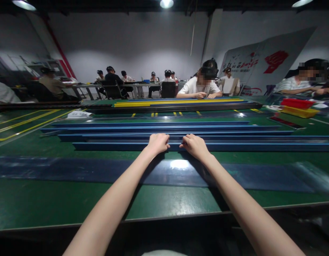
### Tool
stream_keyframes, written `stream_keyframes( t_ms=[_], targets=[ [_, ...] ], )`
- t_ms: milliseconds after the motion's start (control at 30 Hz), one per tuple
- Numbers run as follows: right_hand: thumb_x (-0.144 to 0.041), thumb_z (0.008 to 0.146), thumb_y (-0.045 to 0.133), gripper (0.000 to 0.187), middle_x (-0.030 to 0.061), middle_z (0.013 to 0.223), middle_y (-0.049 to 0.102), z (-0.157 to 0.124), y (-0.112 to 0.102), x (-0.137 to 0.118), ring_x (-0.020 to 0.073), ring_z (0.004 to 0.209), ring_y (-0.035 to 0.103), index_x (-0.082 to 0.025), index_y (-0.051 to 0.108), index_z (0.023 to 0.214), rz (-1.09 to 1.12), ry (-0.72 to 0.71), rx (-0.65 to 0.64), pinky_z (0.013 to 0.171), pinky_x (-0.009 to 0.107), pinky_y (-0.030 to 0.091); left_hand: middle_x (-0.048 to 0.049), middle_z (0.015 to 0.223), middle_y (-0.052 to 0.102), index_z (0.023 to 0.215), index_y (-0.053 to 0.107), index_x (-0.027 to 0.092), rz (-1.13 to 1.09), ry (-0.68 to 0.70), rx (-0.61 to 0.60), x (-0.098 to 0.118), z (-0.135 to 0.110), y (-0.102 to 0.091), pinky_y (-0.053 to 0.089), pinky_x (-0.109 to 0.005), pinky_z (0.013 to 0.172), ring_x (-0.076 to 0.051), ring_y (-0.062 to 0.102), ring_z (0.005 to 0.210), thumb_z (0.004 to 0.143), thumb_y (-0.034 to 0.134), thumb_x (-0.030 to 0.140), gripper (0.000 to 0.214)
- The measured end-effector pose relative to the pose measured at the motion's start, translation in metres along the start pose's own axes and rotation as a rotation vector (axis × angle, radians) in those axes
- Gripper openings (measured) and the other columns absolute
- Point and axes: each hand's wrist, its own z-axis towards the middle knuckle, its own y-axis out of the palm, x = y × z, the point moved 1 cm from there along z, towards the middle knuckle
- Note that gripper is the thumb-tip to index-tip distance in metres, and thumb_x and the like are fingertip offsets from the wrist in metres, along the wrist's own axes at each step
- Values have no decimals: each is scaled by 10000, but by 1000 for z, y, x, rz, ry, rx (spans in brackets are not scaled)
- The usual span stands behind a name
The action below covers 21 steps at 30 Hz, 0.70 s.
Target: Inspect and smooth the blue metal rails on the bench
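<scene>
Both hands reach forward over the table to the nearest long blue strip [113, 146], which looks like a channel or rail. Closed over its upper edge is my left hand [158, 143], its fingers curled down behind the edge. A short gap to the right, my right hand [194, 145] grips the same strip, thumb towards the left hand. Parts of the fingers are hidden. Several similar blue strips [143, 124] lie side by side just beyond. Between me and the strips, a flat clear sheet [74, 170] lies across the green table [164, 204].
Farther back lie yellow strips [185, 102] and black strips [207, 106]. At the right are a red tray [297, 103], a yellow tray [300, 112] and a dark flat device [287, 122]. A person [199, 87] works across the table; others sit behind.
</scene>
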Motion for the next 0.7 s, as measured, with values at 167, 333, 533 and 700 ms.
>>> stream_keyframes(
  t_ms=[167,333,533,700],
  targets=[
    [-384,821,541,203,45,820,630,-10,-3,25,170,787,535,-191,594,787,13,46,17,607,259,296,-43,909,681,808,622,221,38,-45,-64,-17,-3,-6,428,-284,689,-234,625,881,738,586,345,147],
    [-367,821,536,183,49,819,632,-20,2,47,179,787,528,-199,599,783,24,102,41,624,260,303,-30,912,685,802,623,232,67,-113,-81,-37,-11,-8,414,-261,688,-214,620,890,738,578,352,143],
    [-309,836,504,173,65,812,633,-18,6,44,187,786,534,-179,601,776,1,127,65,632,267,298,-28,915,679,791,616,226,63,-123,-52,-44,-15,-6,407,-256,675,-210,616,887,753,562,348,139],
    [-324,831,506,180,64,812,633,-16,6,43,187,786,535,-186,605,773,-13,155,62,603,271,285,-37,946,655,813,612,217,42,-126,-24,-42,-17,-3,410,-263,697,-205,601,902,769,554,333,136]
  ],
)
